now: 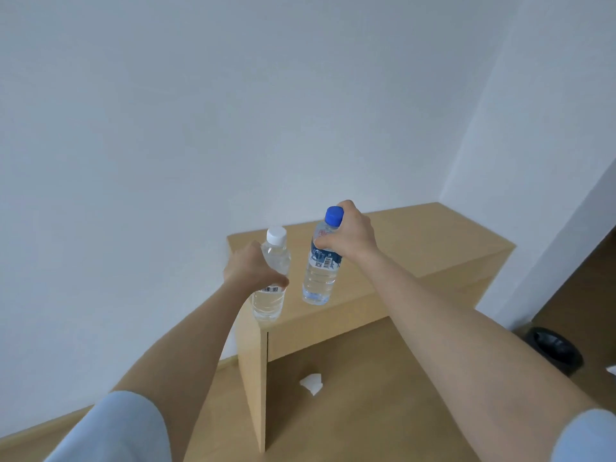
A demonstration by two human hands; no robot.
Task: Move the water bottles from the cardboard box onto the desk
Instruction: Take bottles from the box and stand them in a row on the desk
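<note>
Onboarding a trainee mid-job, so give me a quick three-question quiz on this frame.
1. True or false: the left hand holds the white-cap bottle.
2. The right hand holds the other bottle; its cap is: A white, B blue, C red.
3. Fill in: the white scrap lies on the ___ beneath the desk.

Key: 1 true; 2 B; 3 floor.
</note>
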